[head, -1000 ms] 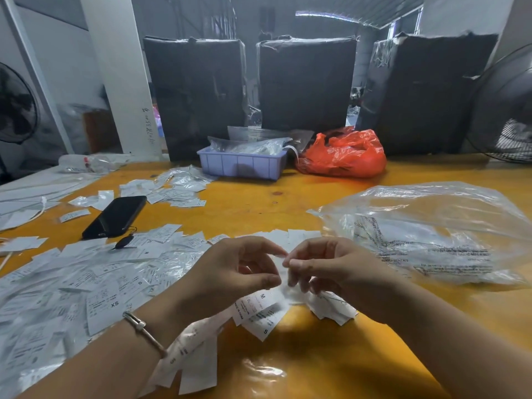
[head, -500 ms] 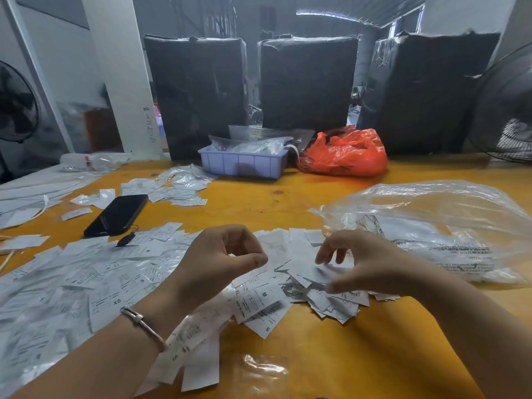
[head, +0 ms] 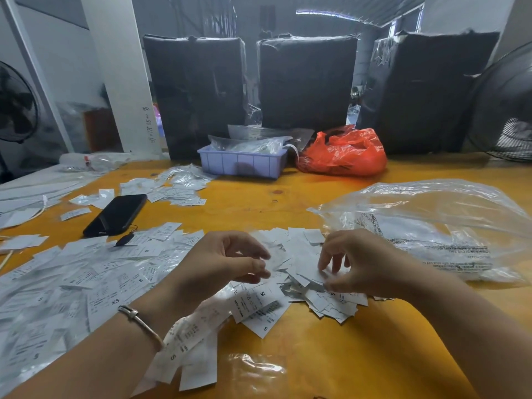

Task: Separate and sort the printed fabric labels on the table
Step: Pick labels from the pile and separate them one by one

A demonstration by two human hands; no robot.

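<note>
Here right hand pinches labels; left hand beside

Both forearms reach inward, left hand and right hand apart with fingers loosely curled

Size letters show on the fabric labels: M, XL and S below the left hand; XS further left.

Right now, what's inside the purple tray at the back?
The purple tray holds clear plastic bags that stick up above its rim, with what look like labels inside them. Its walls and the bags hide the tray floor and anything lower down.
</note>
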